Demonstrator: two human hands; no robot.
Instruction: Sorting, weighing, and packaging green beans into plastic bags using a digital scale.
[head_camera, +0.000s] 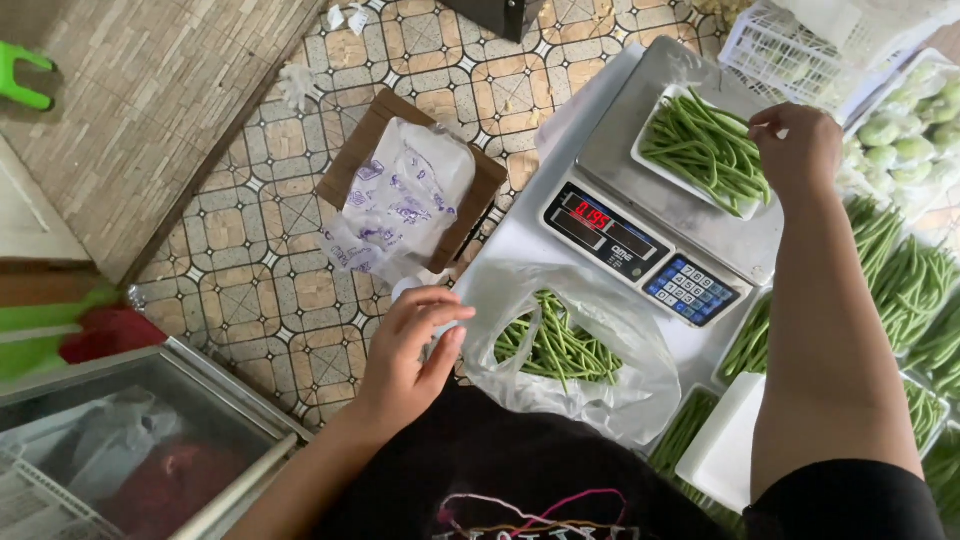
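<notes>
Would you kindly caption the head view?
Right hand over tray of green beans on scale; left hand holds plastic bag.

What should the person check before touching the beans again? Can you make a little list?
1. White tray sits flat on the scale: ok.
2. Right hand is off the tray: not ok, it touches the green beans.
3. Scale display is lit: ok.
4. Left hand holds the plastic bag open: ok, at its rim.
5. Bag still has beans inside: ok.
6. Reading is steady: cannot tell.
</notes>
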